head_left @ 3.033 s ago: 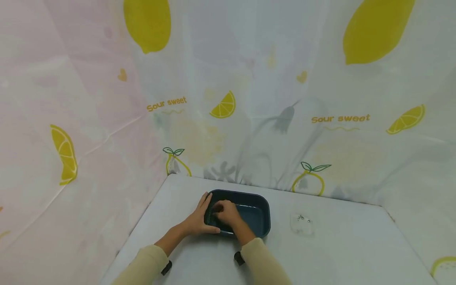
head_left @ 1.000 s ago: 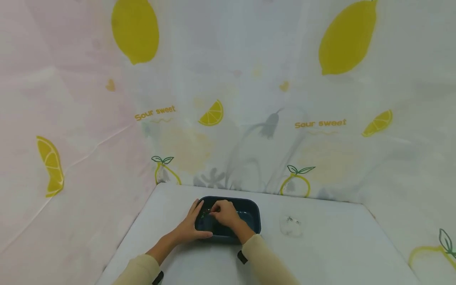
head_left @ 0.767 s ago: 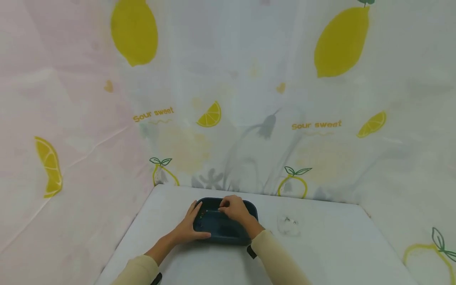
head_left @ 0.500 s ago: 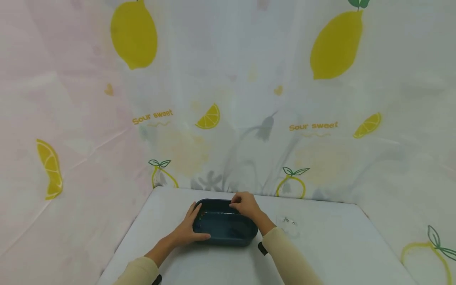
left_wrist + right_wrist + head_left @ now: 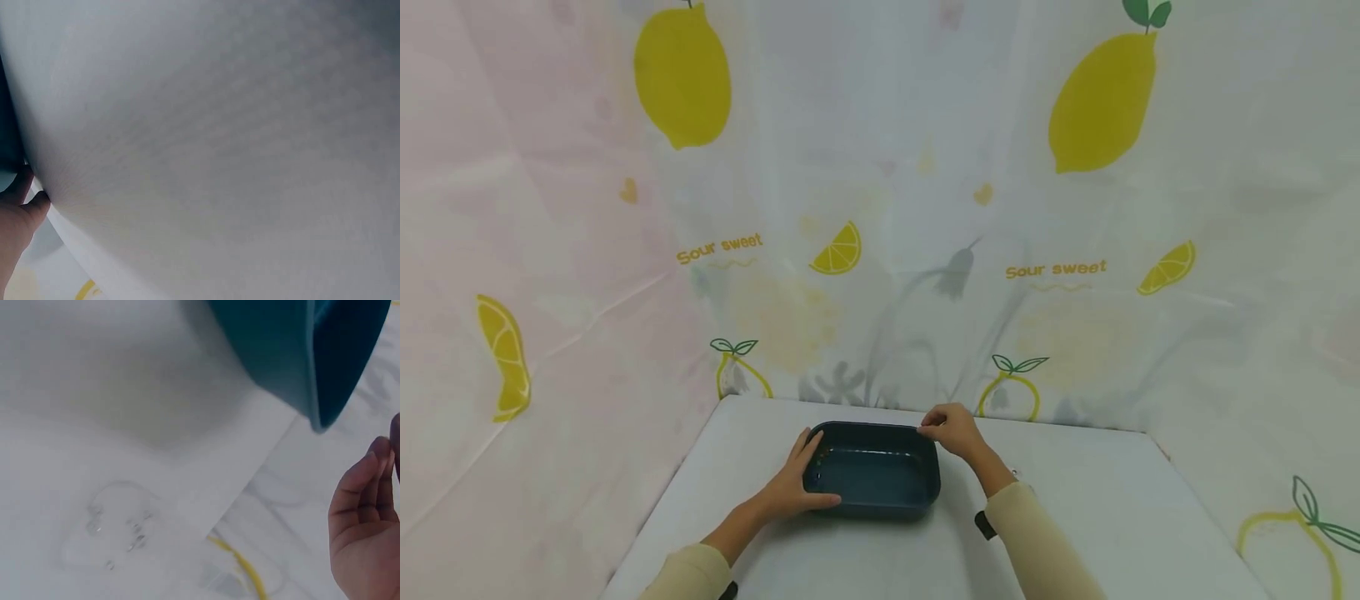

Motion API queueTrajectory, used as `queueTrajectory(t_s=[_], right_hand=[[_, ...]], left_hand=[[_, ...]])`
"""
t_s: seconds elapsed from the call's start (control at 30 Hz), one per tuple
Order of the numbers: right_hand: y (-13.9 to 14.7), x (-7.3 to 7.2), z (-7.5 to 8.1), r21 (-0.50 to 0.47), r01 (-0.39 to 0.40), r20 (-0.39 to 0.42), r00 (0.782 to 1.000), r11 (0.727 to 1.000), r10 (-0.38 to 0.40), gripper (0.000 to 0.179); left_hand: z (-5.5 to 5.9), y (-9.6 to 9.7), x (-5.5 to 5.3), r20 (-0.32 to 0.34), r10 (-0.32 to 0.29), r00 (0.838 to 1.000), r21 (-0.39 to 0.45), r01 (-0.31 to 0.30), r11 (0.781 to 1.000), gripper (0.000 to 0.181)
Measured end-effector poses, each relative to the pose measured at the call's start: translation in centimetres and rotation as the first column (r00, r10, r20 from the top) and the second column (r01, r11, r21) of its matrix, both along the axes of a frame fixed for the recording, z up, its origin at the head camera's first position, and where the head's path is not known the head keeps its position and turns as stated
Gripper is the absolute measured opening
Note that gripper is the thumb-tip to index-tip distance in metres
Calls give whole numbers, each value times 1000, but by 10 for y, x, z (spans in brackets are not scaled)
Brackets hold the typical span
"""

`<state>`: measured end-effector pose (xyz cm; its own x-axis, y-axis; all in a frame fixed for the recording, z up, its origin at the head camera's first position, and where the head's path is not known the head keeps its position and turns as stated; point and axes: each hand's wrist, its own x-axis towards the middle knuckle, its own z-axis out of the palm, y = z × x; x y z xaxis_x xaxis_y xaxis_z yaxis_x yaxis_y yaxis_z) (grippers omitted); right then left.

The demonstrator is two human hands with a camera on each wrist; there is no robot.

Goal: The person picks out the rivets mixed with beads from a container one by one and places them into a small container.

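A dark blue rectangular dish (image 5: 872, 475) stands on the white table. Around its left end my left hand (image 5: 790, 483) holds it, thumb along the front side and fingers at the back left corner. A few tiny coloured beads (image 5: 822, 455) lie inside by those fingers. My right hand (image 5: 953, 429) is at the far right corner of the dish, thumb and fingertips pinched together. What they pinch is tiny and mostly hidden, with a hint of red, seemingly a bead. In the right wrist view, the right hand (image 5: 369, 519) appears beside the dish corner (image 5: 319, 419).
A clear shallow tray (image 5: 122, 482) with several small shiny pieces (image 5: 137, 540) lies right of the dish, mostly behind my right forearm in the head view. A lemon-printed curtain (image 5: 880, 208) stands behind the white table (image 5: 1120, 517).
My right hand has risen from the beads at the dish's left side and moved right, across to the far right corner. The left hand stays on the dish.
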<state>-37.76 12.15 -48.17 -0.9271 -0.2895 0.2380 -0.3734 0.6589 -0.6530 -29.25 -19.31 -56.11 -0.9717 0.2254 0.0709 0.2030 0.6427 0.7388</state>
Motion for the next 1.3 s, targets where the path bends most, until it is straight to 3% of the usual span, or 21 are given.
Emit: queueTrajectory(t_s=[0.2,0.5,0.9,1.3], right_hand=[[23,0,-1,-31,30,17,999,999,-30,6],[67,8,10,45,106,17,994,993,-107,5],[113,12,18,59,105,51,993,993,-108,12],[138,19,4,58,169,112,978,984,-175,14]], left_hand=[[3,0,0,-5,4,1000,2,-4,1000,116],[-2,2,3,8,-15,1000,11,15,1000,117],[0,2,5,8,-3,1000,21,3,1000,114],[0,-2,-1,-10,-27,1000,20,27,999,113]])
